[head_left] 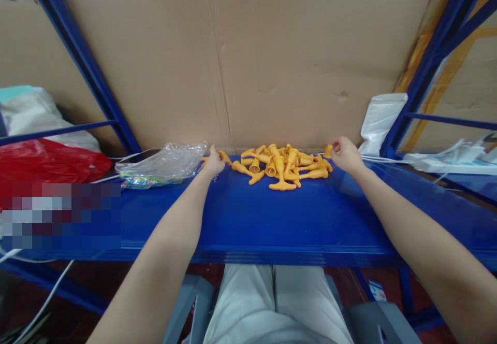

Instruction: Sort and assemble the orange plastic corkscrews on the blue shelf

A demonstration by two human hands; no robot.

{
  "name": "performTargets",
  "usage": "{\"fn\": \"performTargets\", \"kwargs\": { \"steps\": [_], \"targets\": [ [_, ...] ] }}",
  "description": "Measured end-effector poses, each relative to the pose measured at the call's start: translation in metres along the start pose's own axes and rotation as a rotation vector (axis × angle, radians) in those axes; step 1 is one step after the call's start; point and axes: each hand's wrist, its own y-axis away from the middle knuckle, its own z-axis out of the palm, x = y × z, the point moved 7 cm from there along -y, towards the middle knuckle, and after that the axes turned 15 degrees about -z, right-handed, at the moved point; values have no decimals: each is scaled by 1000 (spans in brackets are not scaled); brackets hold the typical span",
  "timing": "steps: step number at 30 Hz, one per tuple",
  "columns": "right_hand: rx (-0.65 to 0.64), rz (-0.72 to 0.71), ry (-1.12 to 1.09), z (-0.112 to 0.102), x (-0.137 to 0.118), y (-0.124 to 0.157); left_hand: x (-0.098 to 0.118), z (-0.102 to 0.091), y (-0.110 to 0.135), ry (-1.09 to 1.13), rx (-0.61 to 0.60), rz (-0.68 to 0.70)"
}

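A heap of several small orange plastic pieces lies at the back of the blue shelf, against a cardboard sheet. My left hand is at the heap's left edge, fingers closed round one orange piece. My right hand is at the heap's right edge, fingers pinched on another orange piece. Both forearms reach out across the shelf.
A crumpled clear plastic bag with colourful contents lies left of my left hand. A red bag sits further left. White bags lean at the right by a blue upright. Cardboard walls the back.
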Motion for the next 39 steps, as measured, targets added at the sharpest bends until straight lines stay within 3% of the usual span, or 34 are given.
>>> {"fn": "performTargets", "kwargs": {
  "steps": [7, 15, 22, 34, 39],
  "targets": [
    [-44, -17, 2, 1, -4, 1, 6, -3, 13, -424, 166, 74],
    [-82, -42, -11, 4, -5, 0, -1, -1, 19, -701, 172, -47],
    [-131, -27, 4, 6, -5, 1, -1, -2, 20, -736, 191, -60],
    [-159, -54, -27, 9, -9, 0, 8, 11, 20, -904, 136, 133],
    [-201, -56, -64, 8, -20, -5, 4, -1, 20, -826, 186, 52]
  ]
}}
